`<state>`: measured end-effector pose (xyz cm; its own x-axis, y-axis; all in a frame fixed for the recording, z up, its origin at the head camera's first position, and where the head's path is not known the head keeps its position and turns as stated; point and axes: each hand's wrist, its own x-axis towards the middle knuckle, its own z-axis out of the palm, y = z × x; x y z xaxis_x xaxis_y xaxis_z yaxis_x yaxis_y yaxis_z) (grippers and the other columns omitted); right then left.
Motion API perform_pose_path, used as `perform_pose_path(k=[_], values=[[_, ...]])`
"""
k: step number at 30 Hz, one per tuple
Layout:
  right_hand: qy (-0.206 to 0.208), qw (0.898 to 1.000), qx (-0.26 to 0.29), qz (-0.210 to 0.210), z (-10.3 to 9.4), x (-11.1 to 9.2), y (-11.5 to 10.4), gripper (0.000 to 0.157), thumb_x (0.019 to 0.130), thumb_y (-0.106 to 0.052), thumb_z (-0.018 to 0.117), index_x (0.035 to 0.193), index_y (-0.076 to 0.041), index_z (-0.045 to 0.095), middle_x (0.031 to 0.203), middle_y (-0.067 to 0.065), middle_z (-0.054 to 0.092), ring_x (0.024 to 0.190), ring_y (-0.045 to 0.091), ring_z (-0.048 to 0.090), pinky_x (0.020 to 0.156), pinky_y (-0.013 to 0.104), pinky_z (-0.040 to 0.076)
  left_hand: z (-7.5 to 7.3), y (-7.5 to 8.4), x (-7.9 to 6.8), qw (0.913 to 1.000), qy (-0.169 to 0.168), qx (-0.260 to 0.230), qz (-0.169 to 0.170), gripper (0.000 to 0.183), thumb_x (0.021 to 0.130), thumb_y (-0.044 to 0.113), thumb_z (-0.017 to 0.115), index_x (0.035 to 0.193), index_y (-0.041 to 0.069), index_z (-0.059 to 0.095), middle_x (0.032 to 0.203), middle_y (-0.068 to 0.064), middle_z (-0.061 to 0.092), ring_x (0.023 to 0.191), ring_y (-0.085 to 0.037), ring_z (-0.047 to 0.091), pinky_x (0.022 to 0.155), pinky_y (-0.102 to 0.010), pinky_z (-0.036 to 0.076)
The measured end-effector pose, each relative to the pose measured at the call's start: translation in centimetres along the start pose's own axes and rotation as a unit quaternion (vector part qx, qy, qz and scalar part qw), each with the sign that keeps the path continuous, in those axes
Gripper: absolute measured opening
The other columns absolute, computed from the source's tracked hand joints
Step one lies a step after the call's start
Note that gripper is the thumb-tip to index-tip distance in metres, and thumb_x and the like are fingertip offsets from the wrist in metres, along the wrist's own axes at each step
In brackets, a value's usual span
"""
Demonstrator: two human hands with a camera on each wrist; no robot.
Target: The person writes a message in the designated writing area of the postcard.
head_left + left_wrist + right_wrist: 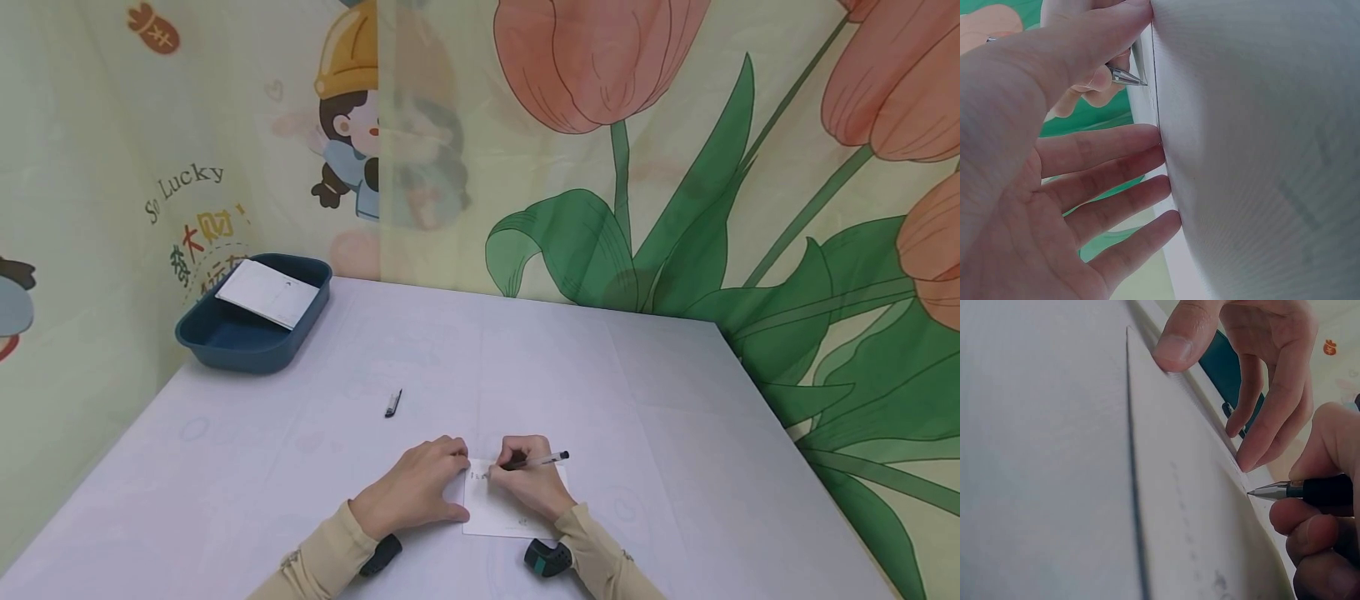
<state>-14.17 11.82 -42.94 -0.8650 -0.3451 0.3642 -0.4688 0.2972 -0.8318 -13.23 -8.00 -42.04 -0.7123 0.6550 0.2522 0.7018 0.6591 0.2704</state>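
Note:
A small white sheet of paper (498,518) lies on the table at the front, with a short row of dark handwriting along its upper left. My right hand (534,483) pinches a pen (547,459) over the sheet. In the right wrist view the metal tip of the pen (1269,489) meets the paper. My left hand (417,485) rests at the sheet's left edge, fingers spread, thumb and fingertips pressing there. The left wrist view shows its fingers (1116,187) nearly straight. A black pen cap (393,403) lies on the table beyond the left hand.
At the back left corner stands a blue plastic basin (255,360), with a stack of white paper (267,292) leaning in it. Printed curtains (442,250) hang behind the white table (555,358). A black wrist strap (547,558) sits below each sleeve.

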Motion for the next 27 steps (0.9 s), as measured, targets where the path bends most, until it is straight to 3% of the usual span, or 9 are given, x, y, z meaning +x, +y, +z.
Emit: perform_pose_path(k=[20,27], values=[[0.013,0.999,0.01,0.035,-0.07,0.01,-0.26,0.021,0.067,0.016,0.06,0.057,-0.001,0.054,0.058,0.012,0.058,0.056,0.001,0.047,0.055,0.017,0.04,0.01,0.03,-0.01,1.0,-0.002,-0.004,0.0,0.048,0.065,0.036,0.087,0.096,0.003,0.071,0.097,0.0,0.06,0.085,-0.01,0.053,0.073,-0.025,0.048],[0.018,0.998,0.01,0.053,-0.1,-0.02,-0.47,0.021,0.067,0.016,0.061,0.058,-0.001,0.055,0.06,0.005,0.058,0.057,0.002,0.048,0.057,0.017,0.041,-0.05,0.04,0.0,1.0,-0.003,-0.003,-0.003,0.048,0.064,0.036,0.087,0.096,0.003,0.071,0.098,0.0,0.061,0.086,-0.011,0.054,0.074,-0.026,0.048]])
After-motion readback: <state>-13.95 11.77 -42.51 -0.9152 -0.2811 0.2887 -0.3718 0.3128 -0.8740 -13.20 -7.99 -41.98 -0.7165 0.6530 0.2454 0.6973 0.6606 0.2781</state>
